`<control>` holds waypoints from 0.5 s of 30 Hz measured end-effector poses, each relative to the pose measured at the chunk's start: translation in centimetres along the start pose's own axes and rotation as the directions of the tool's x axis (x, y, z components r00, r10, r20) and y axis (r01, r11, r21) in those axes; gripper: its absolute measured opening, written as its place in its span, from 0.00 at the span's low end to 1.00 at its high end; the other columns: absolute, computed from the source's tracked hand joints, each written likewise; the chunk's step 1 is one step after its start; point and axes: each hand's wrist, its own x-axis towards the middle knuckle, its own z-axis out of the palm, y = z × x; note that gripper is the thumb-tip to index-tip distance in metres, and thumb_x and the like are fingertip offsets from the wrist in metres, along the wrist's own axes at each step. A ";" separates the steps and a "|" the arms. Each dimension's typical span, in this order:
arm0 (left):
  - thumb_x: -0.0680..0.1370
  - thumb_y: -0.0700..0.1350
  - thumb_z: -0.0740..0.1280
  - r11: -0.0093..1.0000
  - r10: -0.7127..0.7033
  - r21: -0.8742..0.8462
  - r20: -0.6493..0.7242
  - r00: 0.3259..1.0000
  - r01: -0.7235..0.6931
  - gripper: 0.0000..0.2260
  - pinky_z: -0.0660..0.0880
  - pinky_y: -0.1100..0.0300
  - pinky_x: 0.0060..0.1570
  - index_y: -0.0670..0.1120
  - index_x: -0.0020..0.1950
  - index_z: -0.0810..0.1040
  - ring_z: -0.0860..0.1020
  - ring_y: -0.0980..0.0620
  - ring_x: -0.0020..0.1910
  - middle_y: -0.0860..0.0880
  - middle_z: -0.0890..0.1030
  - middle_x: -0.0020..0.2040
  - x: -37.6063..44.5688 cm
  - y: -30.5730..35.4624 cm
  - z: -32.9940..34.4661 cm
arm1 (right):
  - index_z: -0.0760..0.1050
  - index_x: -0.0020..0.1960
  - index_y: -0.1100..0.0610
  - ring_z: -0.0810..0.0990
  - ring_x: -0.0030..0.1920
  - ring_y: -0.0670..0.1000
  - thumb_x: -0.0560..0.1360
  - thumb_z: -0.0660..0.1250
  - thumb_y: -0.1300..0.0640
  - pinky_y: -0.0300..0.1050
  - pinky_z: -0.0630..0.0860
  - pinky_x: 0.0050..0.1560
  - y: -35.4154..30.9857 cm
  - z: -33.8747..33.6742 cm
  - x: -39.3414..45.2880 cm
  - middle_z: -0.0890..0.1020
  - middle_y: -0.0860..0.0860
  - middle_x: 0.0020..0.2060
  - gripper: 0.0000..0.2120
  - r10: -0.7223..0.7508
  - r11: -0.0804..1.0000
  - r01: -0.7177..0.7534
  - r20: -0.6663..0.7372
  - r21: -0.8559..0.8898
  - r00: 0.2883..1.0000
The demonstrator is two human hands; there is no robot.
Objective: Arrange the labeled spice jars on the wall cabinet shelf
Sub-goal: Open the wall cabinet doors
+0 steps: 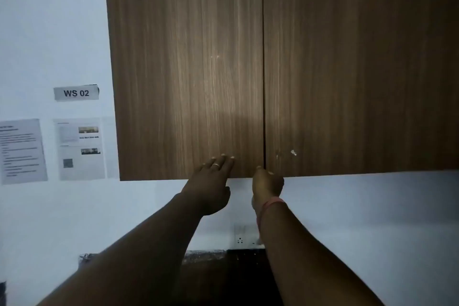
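A brown wood-grain wall cabinet hangs in front of me with both doors closed. The left door [186, 69] and the right door [347, 69] meet at a seam near the middle. My left hand [211, 181] lies flat against the lower right corner of the left door, fingers spread, a ring on one finger. My right hand [267, 184] is at the bottom edge where the two doors meet, fingers curled under or behind the edge, thumb up on the seam. No spice jars or shelf are in sight; the doors hide the inside.
A "WS 02" label [76, 93] and printed sheets [80, 148] are stuck on the white wall left of the cabinet. A wall socket [244, 235] sits below the cabinet. A dark counter edge [206, 256] runs along the bottom.
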 end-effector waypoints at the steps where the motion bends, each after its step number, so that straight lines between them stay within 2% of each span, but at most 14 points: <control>1: 0.81 0.50 0.62 1.000 0.012 -0.013 -0.007 1.000 -0.012 0.35 0.56 0.46 0.80 0.54 0.83 0.46 0.51 0.44 0.83 0.48 0.50 0.84 0.8 -0.1 0.5 | 0.73 0.68 0.64 0.81 0.61 0.60 0.82 0.63 0.60 0.50 0.77 0.58 0.1 0.3 0.7 0.80 0.61 0.61 0.17 0.090 0.993 -0.089 -0.003 0.072 0.996; 2: 0.81 0.50 0.63 0.999 0.006 -0.033 -0.018 1.000 -0.006 0.35 0.57 0.46 0.80 0.54 0.83 0.46 0.50 0.44 0.83 0.49 0.50 0.84 1.5 -0.3 0.9 | 0.68 0.75 0.64 0.78 0.68 0.60 0.83 0.61 0.57 0.50 0.75 0.64 0.7 0.8 1.9 0.76 0.60 0.69 0.22 0.152 0.984 -0.155 0.041 0.090 0.988; 4: 0.81 0.50 0.62 1.000 0.023 -0.017 -0.031 0.999 -0.023 0.35 0.57 0.46 0.80 0.54 0.83 0.46 0.49 0.45 0.83 0.49 0.49 0.84 2.8 -0.4 1.9 | 0.61 0.79 0.62 0.73 0.74 0.59 0.84 0.58 0.53 0.50 0.73 0.69 1.3 1.3 3.1 0.71 0.59 0.75 0.26 0.197 0.961 -0.213 0.101 0.178 0.975; 7: 0.82 0.50 0.61 0.997 0.078 0.011 -0.027 0.997 -0.078 0.35 0.55 0.46 0.81 0.54 0.83 0.46 0.47 0.46 0.84 0.50 0.46 0.85 3.8 -0.7 2.7 | 0.63 0.78 0.61 0.74 0.73 0.60 0.82 0.64 0.53 0.51 0.74 0.67 1.3 2.3 4.1 0.73 0.60 0.74 0.28 0.228 0.907 -0.253 0.114 0.336 0.967; 9: 0.82 0.50 0.61 0.993 0.113 0.040 -0.026 0.993 -0.112 0.34 0.54 0.46 0.81 0.53 0.84 0.46 0.46 0.46 0.84 0.49 0.46 0.85 4.1 -1.1 2.4 | 0.66 0.75 0.60 0.75 0.72 0.61 0.79 0.71 0.54 0.55 0.72 0.71 1.2 2.6 4.4 0.75 0.60 0.71 0.29 0.250 0.837 -0.265 0.095 0.478 0.964; 11: 0.82 0.49 0.61 0.990 0.135 0.041 -0.052 0.989 -0.133 0.34 0.55 0.44 0.81 0.52 0.84 0.47 0.46 0.44 0.84 0.48 0.46 0.85 4.1 -1.0 1.6 | 0.69 0.71 0.61 0.75 0.71 0.62 0.78 0.73 0.53 0.57 0.70 0.74 1.7 2.5 4.3 0.76 0.61 0.70 0.26 0.231 0.806 -0.246 0.097 0.538 0.968; 15: 0.83 0.53 0.58 0.993 0.098 -0.046 -0.170 0.981 -0.107 0.30 0.57 0.42 0.80 0.51 0.83 0.51 0.48 0.43 0.83 0.47 0.48 0.84 2.6 0.6 -1.2 | 0.79 0.57 0.60 0.79 0.67 0.60 0.80 0.70 0.56 0.57 0.73 0.73 3.2 2.1 2.3 0.81 0.60 0.65 0.09 0.098 0.827 -0.098 0.029 0.554 0.995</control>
